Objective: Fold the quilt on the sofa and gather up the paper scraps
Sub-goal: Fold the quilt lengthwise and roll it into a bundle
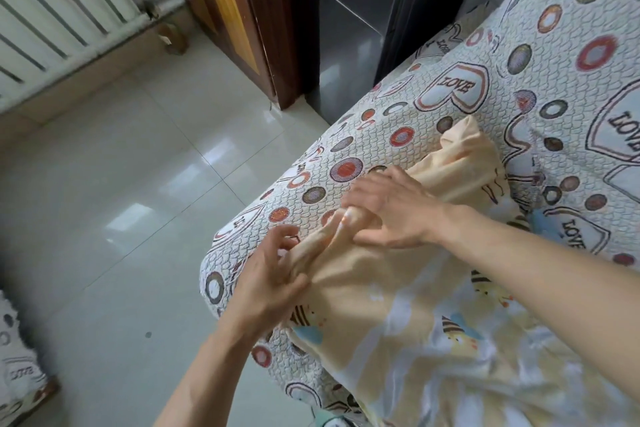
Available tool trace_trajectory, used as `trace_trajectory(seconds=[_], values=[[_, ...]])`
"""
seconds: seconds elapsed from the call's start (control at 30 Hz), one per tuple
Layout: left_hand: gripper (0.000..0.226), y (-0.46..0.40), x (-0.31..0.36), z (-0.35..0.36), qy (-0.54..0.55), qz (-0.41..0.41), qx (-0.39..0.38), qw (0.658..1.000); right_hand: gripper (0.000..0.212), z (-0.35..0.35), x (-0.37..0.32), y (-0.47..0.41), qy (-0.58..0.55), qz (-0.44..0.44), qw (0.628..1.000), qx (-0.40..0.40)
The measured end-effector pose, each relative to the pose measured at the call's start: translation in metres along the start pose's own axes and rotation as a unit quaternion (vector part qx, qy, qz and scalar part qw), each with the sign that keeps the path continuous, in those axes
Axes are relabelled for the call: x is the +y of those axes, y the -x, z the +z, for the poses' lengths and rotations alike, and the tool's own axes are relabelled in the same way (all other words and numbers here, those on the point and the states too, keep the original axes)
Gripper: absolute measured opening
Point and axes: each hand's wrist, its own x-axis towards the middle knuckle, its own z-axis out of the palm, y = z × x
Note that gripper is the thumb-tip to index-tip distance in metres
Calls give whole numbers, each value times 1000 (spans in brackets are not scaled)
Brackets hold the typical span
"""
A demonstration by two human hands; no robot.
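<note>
I see the quilt (398, 319), pale yellow with small striped bees and light blue patches, lying crumpled on the sofa (391, 121) toward 5 o'clock. Its top edge is bunched into a thick roll. My left hand (266, 282) grasps this roll with curled fingers at 7 o'clock of the centre. My right hand (391, 208) lies over the roll with fingers spread, pressing it. The sofa has a cover with circles and hearts. At 11 o'clock stands a radiator (52, 7), at 12 o'clock a door (225, 3). The floor (121, 201) is tiled.
</note>
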Motion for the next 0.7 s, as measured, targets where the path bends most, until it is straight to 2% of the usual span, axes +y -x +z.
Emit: trace_trajectory(seconds=[0.07,0.13,0.2,0.3,0.33,0.4,0.57,0.63,0.7], values=[[52,5,3,-4,-54,11,-63,996,37,-2,-3,0,11,-6,1000,-16],[28,7,6,-7,-81,32,-55,995,18,-5,-5,-3,18,-12,1000,-9],[18,9,8,-12,-19,10,-26,999,7,-5,-7,-2,0,-21,999,41],[26,15,5,-24,135,-46,35,989,17,-2,-8,6,12,-52,978,203],[32,18,2,-27,174,-59,53,982,21,0,-11,8,30,-53,970,236],[37,25,-8,-30,185,-79,85,976,28,4,-21,8,43,-52,962,264],[45,37,-30,-16,-9,-100,115,988,41,21,-33,-5,-1,-18,986,166],[50,38,-27,-9,-127,-42,175,975,35,20,-35,-6,5,-21,985,170],[43,39,-15,-2,-182,52,244,951,29,21,-38,-4,6,-29,980,199]])
